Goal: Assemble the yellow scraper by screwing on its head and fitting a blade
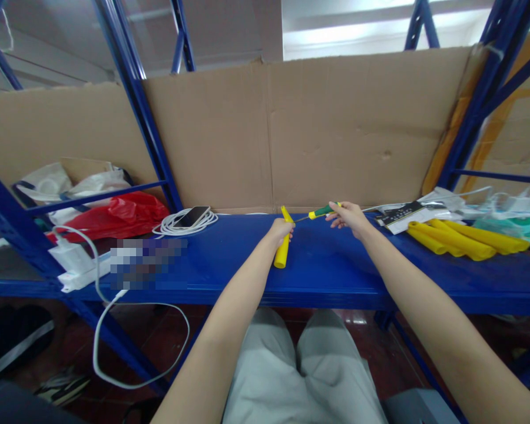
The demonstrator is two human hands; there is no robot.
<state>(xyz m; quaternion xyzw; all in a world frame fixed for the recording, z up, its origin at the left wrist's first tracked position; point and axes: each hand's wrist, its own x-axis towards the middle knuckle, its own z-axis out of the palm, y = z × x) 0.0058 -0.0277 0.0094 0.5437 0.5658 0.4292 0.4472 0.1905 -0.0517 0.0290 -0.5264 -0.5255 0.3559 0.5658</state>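
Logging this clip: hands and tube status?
Left hand grips yellow tube. Right hand holds green-handled screwdriver, shaft toward left hand. Nothing seen in the way.

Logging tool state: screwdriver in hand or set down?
In hand: right hand holds its green handle; shaft points toward yellow tube in left hand. Contact: cannot tell.

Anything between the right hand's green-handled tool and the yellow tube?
Only the left hand, gripping the yellow tube near the tip of the green-handled tool; nothing else visible stands between. Contact is unclear.
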